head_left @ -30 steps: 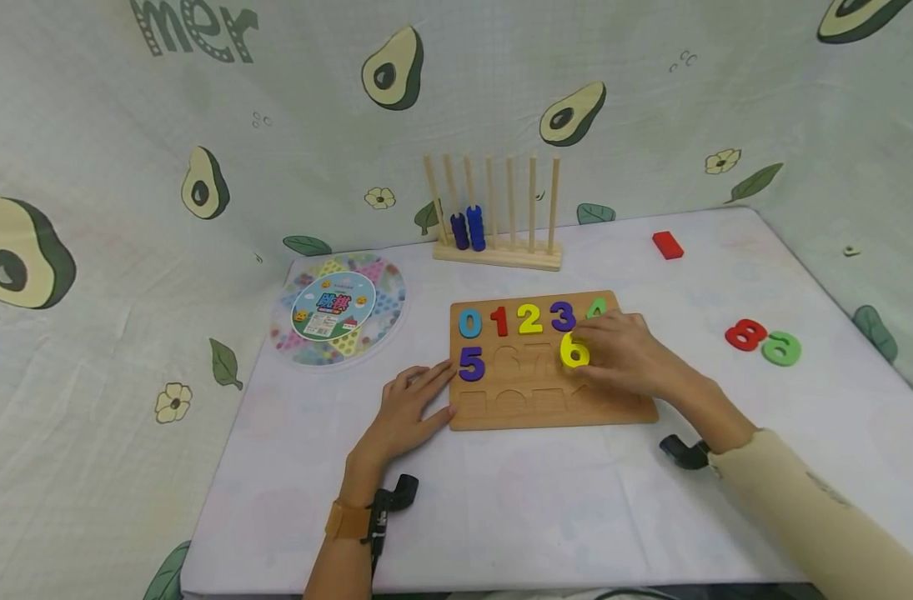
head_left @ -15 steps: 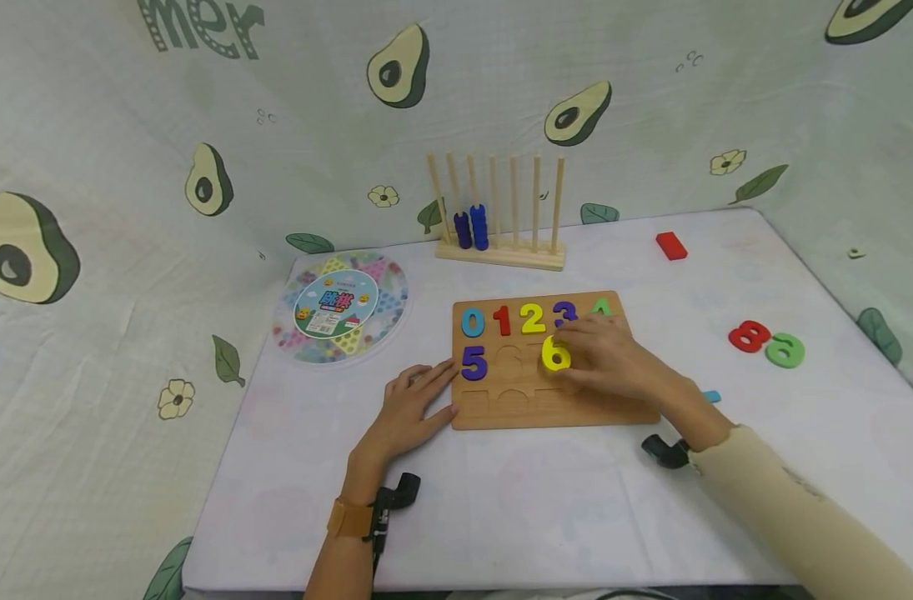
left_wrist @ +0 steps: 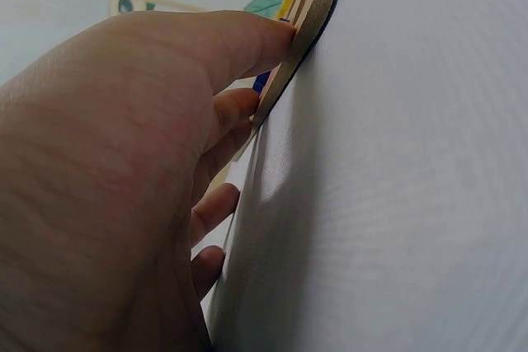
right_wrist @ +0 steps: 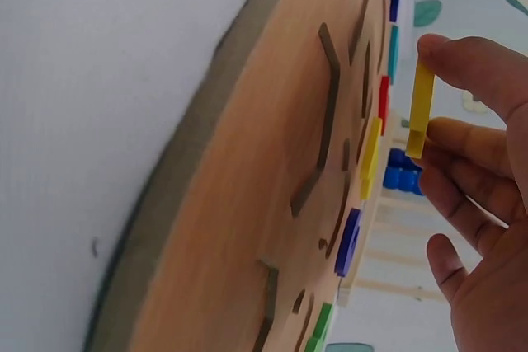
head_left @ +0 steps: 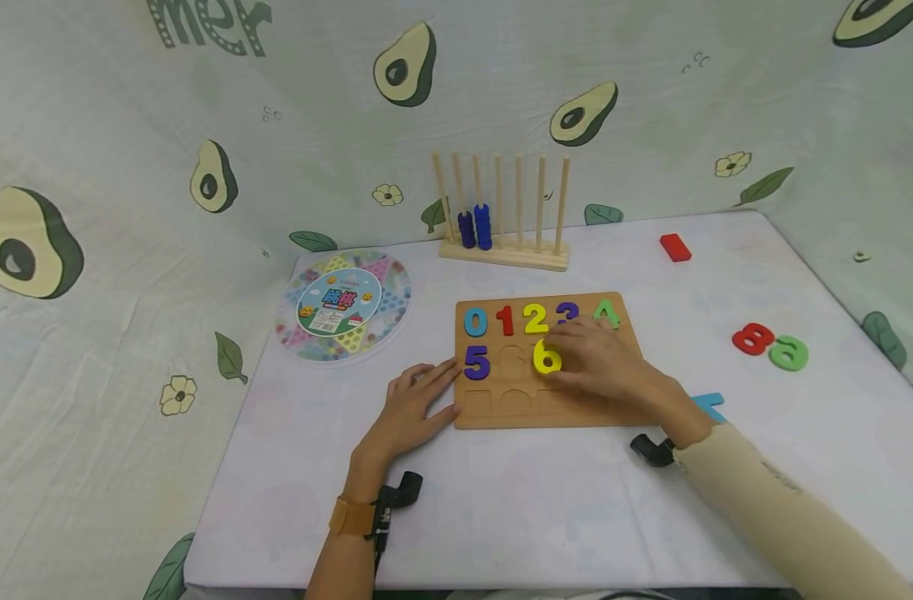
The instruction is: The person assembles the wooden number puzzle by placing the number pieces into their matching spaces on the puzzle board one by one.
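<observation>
One yellow 6 sits between the thumb and fingertips of the right hand, a narrow grip spread no wider than the piece itself. With so little contact, only on the edges, the 6 could twist or slip if the pinch slackens. It could also be set down off its outline: from the head view it stands over the second row of the wooden board, a little right of the round-lobed recess beside the purple 5, so lowering it straight down would probably leave it perched askew. The hand also covers the row's right part, and its knuckles, near the purple 3 and green 4, might nudge those. Should the left hand, whose extended fingers touch the board's left edge without grasping it, come away, the board might slide. Relative to the grip, the 6 lies right at the fingertips, forward of the palm and sticking out towards the left hand; the right wrist view shows it edge-on, apart from the board.
</observation>
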Tool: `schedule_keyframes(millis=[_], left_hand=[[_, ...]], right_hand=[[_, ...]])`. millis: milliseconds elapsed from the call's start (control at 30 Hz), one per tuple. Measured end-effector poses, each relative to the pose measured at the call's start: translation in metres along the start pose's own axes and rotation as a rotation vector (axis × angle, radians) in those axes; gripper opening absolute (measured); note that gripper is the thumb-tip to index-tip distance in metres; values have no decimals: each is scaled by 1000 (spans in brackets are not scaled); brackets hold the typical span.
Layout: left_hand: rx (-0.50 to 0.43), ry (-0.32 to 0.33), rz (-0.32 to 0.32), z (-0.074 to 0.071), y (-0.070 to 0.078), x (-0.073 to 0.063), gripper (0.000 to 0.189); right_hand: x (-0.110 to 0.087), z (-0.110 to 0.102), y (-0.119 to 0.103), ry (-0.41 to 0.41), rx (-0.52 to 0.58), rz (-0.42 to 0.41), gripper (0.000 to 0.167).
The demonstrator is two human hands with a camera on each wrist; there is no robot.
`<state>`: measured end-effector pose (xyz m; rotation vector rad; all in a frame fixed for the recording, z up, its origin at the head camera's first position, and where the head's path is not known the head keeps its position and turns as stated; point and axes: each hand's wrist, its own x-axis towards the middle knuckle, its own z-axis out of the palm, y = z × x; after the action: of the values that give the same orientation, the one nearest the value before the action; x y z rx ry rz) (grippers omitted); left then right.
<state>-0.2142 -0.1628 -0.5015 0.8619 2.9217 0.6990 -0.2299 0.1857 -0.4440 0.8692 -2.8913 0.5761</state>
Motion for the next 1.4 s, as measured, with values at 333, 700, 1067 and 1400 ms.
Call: schedule_keyframes(millis=[333,700,1067,1400], left_hand=[[1,2,-1,-1,1,0,64],[11,-16,-11,0,1,0,64],[29,-29,-31,1,1,1,64],[24,-51,-41,-4,2,2,65]], right_hand=[[9,8,-5,-28,-3,-1,54],[26,21,-11,-8,3,-73,53],[37,29,-17,-57,24,-61,52],[47,34,-16,-46,21,-52,37]])
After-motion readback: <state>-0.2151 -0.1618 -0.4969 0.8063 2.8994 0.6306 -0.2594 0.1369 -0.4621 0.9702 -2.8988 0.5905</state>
